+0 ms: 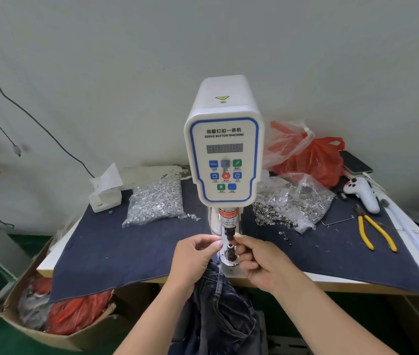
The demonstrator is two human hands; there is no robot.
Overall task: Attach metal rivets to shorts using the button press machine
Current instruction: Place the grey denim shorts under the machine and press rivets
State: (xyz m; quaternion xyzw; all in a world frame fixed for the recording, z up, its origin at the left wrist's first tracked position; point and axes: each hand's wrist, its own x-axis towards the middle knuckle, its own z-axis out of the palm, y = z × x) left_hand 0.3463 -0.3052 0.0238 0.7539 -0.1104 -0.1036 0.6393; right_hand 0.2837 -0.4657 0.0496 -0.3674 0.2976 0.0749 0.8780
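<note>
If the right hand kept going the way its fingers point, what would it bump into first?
Most likely the machine's upper punch: the right hand has its fingertips already at it, pointing up and left. Past that sits the left hand, though depth is hard to judge.

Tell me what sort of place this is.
Probably a small garment workshop. A servo button machine stands on a cloth-covered table, clear bags of metal rivets lie beside it, and denim shorts hang below the press where both hands work.
</note>
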